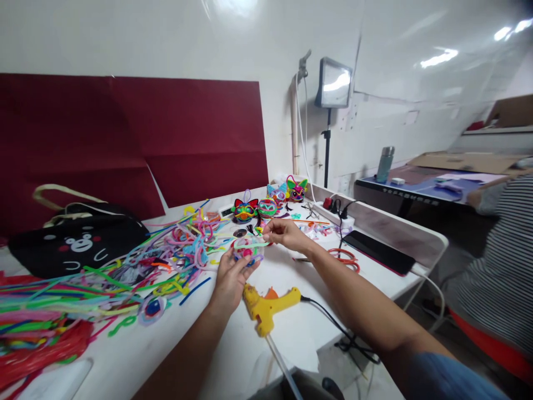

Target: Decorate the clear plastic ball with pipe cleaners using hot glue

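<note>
A clear ball (247, 254) is held at the fingertips of the left hand (231, 274); across its top, a green strip (252, 243) is pinched by the right hand (288, 235).

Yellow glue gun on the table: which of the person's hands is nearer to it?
Left. The left hand is close beside the far-left end of the glue gun; whether they touch is unclear. The right hand is farther off, beyond the gun.
</note>
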A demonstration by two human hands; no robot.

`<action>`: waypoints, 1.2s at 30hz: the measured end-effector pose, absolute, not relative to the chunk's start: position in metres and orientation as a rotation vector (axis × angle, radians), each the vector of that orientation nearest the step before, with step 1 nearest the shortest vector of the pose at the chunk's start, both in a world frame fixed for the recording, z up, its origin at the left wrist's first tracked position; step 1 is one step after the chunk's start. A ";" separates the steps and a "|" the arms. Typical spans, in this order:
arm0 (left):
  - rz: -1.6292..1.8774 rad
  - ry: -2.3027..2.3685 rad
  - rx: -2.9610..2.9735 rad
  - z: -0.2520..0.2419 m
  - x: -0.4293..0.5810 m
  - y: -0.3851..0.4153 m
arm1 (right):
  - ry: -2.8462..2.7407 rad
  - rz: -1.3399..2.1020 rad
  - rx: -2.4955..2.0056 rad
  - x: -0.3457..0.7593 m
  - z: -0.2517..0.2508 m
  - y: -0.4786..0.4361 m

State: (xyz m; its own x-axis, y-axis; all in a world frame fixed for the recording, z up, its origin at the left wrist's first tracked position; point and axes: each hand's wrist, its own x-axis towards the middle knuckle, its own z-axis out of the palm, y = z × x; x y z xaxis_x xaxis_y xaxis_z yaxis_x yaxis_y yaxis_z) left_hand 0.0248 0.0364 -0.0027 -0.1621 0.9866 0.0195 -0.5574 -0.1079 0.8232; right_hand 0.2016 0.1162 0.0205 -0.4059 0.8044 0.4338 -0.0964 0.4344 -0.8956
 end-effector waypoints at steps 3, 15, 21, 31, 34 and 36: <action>1.608 0.823 0.735 -0.001 0.025 0.036 | -1.728 1.136 -0.632 0.204 0.025 0.113; 1.730 0.784 0.635 0.002 0.018 0.041 | -2.020 0.982 -0.743 0.205 0.015 0.114; 1.725 0.734 0.669 0.004 0.019 0.040 | -1.919 1.102 -0.818 0.198 0.010 0.115; 1.657 0.710 0.731 0.009 0.026 0.033 | -1.530 1.517 -0.732 0.186 0.016 0.107; 1.643 0.711 0.767 0.009 0.026 0.033 | -1.423 1.602 -0.667 0.186 0.014 0.108; 1.640 0.704 0.795 0.010 0.026 0.032 | -1.361 1.670 -0.627 0.187 0.015 0.108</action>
State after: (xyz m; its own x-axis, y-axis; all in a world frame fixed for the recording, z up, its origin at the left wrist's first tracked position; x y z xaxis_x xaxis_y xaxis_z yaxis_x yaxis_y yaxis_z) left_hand 0.0261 0.0324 0.0096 -0.1462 0.9800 0.1348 -0.5770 -0.1952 0.7931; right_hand 0.1868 0.1085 0.0149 -0.4961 0.8575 0.1366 -0.3070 -0.0261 -0.9514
